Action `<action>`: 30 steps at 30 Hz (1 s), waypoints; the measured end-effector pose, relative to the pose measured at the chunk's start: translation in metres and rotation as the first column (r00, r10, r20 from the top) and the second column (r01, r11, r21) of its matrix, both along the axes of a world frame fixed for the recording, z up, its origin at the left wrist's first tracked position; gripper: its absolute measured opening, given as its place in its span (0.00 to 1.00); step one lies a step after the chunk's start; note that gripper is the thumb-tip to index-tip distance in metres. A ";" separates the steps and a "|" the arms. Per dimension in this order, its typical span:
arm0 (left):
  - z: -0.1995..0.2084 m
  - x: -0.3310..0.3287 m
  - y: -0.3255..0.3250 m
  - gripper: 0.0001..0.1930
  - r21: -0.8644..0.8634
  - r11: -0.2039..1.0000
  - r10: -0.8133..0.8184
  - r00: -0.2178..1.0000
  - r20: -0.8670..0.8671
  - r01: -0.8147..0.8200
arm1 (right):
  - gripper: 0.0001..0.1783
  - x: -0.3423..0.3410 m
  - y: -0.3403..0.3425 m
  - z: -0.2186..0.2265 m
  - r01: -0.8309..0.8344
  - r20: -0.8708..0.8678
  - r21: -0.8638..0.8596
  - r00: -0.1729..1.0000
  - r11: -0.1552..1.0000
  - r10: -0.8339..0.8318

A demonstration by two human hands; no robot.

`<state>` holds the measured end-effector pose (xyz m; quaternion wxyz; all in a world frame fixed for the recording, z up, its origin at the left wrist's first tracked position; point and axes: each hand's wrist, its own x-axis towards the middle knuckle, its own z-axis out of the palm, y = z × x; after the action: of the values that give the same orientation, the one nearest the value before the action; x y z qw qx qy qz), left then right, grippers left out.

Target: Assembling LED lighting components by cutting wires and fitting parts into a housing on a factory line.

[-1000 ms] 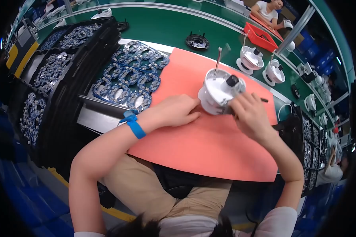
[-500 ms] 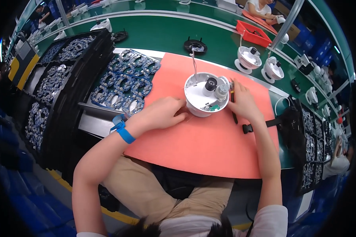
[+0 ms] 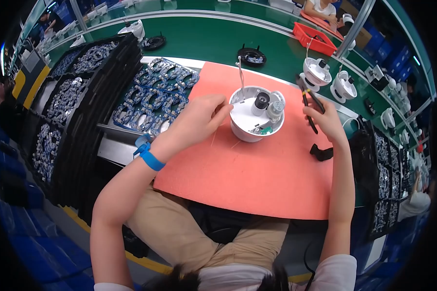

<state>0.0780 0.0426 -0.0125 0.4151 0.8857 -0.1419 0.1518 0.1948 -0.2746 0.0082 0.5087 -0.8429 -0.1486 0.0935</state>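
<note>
White housing (image 3: 243, 117): was set upright on mat (image 3: 257, 184), far half; lens (image 3: 261, 100) & silver cyl. (image 3: 276, 111) already seated, top uncovered; judged part-done.
L hand (image 3: 213, 110): was held at left rim; pinch or mere touch couldn't be told.
R hand (image 3: 329, 121): pliers (image 3: 306, 94) were gripped, right of housing, apart.
Blue boards (image 3: 143, 92): were laid left; none seen fitted.

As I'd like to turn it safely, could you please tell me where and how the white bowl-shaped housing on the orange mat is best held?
Probably by the upper outer wall of the white housing, coming from the near left. It sits open side up, its wall curved and bare there, while the black lens and thin wires rise from inside it.
</note>
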 end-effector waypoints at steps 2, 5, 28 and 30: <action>-0.001 0.004 0.000 0.12 0.070 0.997 0.033 0.998 0.046 -0.037 | 0.20 0.002 0.007 0.006 -0.080 0.085 0.042 0.993 0.996 0.076; 0.003 0.010 -0.001 0.12 -0.008 0.998 0.066 0.996 0.067 -0.065 | 0.19 0.004 0.026 0.019 -0.149 0.347 -0.071 0.923 0.986 0.164; -0.002 0.020 -0.004 0.12 -0.086 0.993 0.088 0.988 0.126 -0.078 | 0.21 0.025 0.094 0.075 -0.070 0.519 -0.841 0.175 0.536 0.837; -0.002 0.020 -0.004 0.12 -0.089 0.993 0.088 0.988 0.127 -0.077 | 0.20 0.025 0.097 0.075 -0.061 0.510 -0.848 0.169 0.526 0.843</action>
<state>0.0981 0.0386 -0.0150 0.4353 0.8607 -0.1256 0.2321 0.2201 -0.1778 0.0829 -0.0673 -0.7532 -0.6294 -0.1789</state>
